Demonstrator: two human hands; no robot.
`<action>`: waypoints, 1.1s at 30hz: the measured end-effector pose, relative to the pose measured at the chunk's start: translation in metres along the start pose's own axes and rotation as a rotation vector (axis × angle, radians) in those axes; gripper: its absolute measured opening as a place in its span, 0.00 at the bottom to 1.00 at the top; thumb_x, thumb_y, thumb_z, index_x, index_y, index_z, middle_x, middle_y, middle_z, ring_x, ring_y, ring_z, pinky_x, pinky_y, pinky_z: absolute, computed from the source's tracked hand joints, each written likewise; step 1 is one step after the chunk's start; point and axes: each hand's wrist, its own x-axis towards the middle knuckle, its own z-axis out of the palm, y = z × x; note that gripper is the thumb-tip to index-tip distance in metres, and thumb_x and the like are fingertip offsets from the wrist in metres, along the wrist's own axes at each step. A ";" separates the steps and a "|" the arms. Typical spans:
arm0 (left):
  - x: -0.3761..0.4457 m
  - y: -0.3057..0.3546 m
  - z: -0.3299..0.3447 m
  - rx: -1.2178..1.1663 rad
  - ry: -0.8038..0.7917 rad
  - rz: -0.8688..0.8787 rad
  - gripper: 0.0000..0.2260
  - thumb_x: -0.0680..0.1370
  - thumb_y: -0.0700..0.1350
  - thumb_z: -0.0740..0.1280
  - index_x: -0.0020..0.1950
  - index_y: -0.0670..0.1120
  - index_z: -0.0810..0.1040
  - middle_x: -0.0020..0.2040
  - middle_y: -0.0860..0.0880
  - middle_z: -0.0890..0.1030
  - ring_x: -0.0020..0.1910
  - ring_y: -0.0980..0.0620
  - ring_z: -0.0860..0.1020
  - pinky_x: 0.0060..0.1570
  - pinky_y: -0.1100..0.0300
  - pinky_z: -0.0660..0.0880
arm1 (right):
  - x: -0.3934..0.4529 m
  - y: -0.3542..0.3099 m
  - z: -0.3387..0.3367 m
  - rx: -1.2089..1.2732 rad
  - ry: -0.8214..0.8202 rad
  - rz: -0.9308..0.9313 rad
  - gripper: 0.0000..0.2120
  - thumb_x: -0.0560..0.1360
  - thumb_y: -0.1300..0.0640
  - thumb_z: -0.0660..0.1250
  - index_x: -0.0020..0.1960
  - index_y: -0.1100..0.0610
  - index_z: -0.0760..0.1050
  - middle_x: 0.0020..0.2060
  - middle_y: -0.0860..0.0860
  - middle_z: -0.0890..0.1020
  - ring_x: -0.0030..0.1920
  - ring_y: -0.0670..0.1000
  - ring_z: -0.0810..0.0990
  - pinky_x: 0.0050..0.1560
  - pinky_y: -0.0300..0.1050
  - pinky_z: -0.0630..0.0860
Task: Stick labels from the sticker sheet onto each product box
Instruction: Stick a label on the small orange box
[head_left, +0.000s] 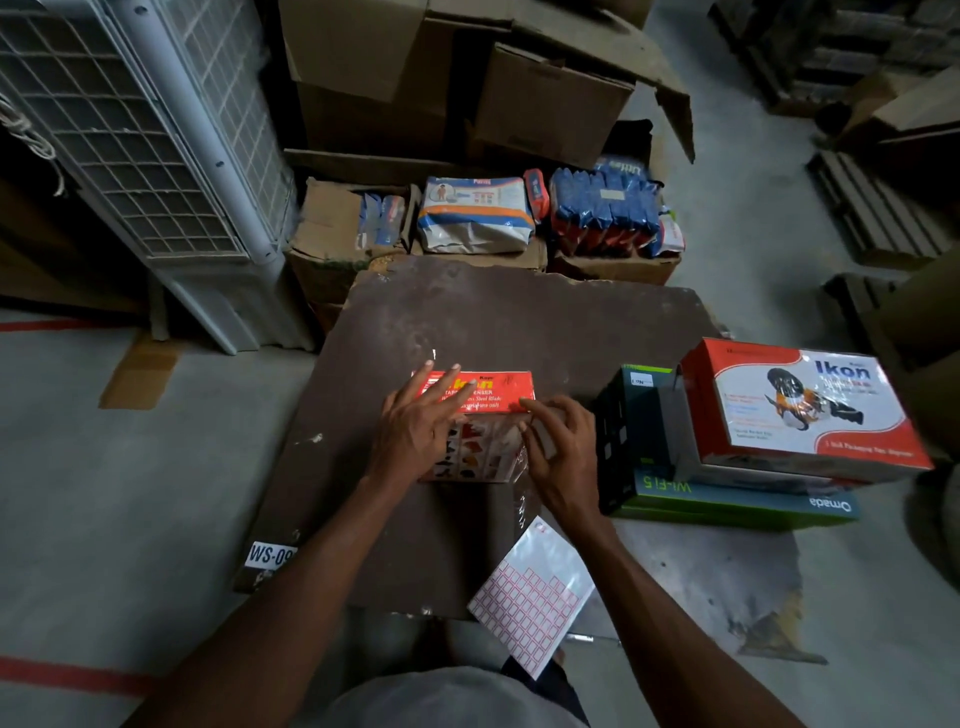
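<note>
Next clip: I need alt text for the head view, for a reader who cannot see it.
A person's left hand rests flat on a red product box on a brown board, while the right hand pinches a small label at the box's near right corner. A sticker sheet lies nearer; more boxes are stacked to the right.

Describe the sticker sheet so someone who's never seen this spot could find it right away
Start at the brown board on the floor. At its near right corner, below the right hand, lies the sticker sheet: flat white paper gridded with red-bordered labels, unlike the printed boxes around it.
</note>
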 end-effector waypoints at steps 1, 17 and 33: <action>0.001 0.000 -0.001 -0.012 0.000 -0.004 0.28 0.79 0.40 0.64 0.77 0.61 0.68 0.79 0.56 0.65 0.80 0.46 0.58 0.65 0.41 0.66 | -0.008 0.004 -0.001 0.002 -0.008 0.034 0.16 0.78 0.58 0.70 0.66 0.52 0.80 0.58 0.50 0.76 0.59 0.52 0.73 0.60 0.43 0.72; -0.003 0.000 0.004 -0.091 0.019 -0.035 0.28 0.79 0.40 0.68 0.76 0.61 0.68 0.79 0.57 0.64 0.81 0.47 0.55 0.67 0.39 0.64 | -0.117 0.094 0.038 -0.278 -0.603 0.500 0.14 0.79 0.60 0.64 0.58 0.49 0.85 0.46 0.52 0.85 0.44 0.51 0.84 0.43 0.40 0.76; -0.004 -0.001 0.001 -0.122 -0.009 -0.053 0.29 0.80 0.41 0.68 0.77 0.61 0.67 0.80 0.57 0.62 0.81 0.48 0.53 0.68 0.33 0.63 | -0.107 0.093 0.036 -0.453 -0.679 0.336 0.11 0.80 0.61 0.63 0.60 0.55 0.77 0.51 0.55 0.80 0.47 0.59 0.82 0.41 0.47 0.73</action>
